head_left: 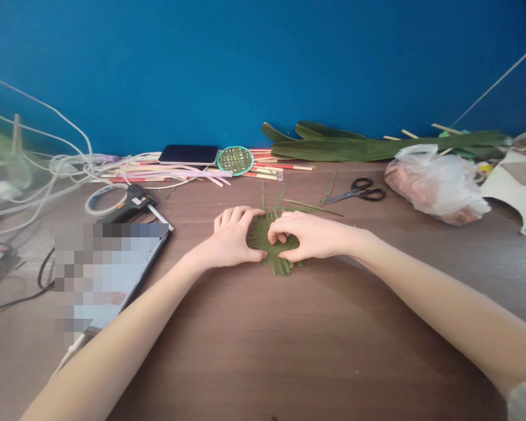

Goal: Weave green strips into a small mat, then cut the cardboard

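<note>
A small green mat woven from leaf strips (280,266) lies flat on the brown table, its strip ends sticking out around the edge. My left hand (232,237) rests at the mat's left side. Its fingers are apart, with the index finger by the far edge and the thumb touching the near edge. Over the mat's right half is my right hand (309,234), its fingers curled and its thumb close by, gripping at the woven strips. It covers part of the weave, so the exact strip under the fingertips is hidden.
Scissors (359,192) and loose leaf strips (328,188) lie beyond my hands. Long leaves (355,147) and a plastic bag (436,184) are at the back right. At left are a tablet (127,278), glue gun (135,202), tape roll (97,202) and tangled cables; a phone (188,154) lies behind.
</note>
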The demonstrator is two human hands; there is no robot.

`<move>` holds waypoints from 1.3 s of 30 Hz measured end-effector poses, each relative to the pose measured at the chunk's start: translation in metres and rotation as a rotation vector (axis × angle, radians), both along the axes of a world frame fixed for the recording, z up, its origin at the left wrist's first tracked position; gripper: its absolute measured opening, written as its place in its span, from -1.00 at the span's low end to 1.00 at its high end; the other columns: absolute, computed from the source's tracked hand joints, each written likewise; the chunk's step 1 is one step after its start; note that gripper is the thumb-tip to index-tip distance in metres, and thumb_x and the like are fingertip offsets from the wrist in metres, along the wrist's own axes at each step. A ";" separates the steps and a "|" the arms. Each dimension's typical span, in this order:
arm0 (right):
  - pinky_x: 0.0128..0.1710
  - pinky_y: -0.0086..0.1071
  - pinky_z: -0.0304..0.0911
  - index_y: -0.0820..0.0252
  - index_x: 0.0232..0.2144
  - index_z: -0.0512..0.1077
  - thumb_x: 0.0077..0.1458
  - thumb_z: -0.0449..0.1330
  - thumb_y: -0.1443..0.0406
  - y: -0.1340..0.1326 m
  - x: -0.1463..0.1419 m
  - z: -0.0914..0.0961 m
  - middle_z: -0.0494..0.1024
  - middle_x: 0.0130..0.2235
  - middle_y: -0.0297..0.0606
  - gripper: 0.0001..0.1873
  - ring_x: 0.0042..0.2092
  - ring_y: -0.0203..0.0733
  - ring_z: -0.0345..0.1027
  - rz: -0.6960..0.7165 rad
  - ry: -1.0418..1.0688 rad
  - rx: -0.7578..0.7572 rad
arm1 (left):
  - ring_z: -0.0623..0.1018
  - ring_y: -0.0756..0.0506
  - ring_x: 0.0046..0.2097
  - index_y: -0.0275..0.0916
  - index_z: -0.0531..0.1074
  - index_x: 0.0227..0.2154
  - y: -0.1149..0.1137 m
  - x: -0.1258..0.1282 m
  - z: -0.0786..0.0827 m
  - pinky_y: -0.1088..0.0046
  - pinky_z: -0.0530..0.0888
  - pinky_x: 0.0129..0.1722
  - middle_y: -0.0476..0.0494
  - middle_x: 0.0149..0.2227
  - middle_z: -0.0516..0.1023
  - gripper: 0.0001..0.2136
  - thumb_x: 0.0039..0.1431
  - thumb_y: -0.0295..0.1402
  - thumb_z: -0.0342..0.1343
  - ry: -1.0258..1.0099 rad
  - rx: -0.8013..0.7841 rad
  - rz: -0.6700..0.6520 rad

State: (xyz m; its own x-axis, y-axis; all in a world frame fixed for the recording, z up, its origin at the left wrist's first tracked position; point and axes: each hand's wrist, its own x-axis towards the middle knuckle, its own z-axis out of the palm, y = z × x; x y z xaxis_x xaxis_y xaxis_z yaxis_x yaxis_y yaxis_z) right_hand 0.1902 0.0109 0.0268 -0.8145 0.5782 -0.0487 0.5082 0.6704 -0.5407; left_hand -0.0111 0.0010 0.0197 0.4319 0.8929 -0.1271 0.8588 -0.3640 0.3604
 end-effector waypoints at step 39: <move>0.01 -0.31 0.12 0.15 -0.11 0.35 -0.10 0.02 0.47 0.015 0.023 0.012 0.39 -0.06 -0.25 -0.55 -0.02 -0.20 0.23 0.095 -0.048 -0.296 | 0.11 -0.26 0.17 -0.08 0.12 0.07 0.002 -0.002 -0.003 0.06 0.08 0.14 -0.16 0.12 0.16 -0.30 -0.21 -0.12 0.16 0.020 0.015 -0.009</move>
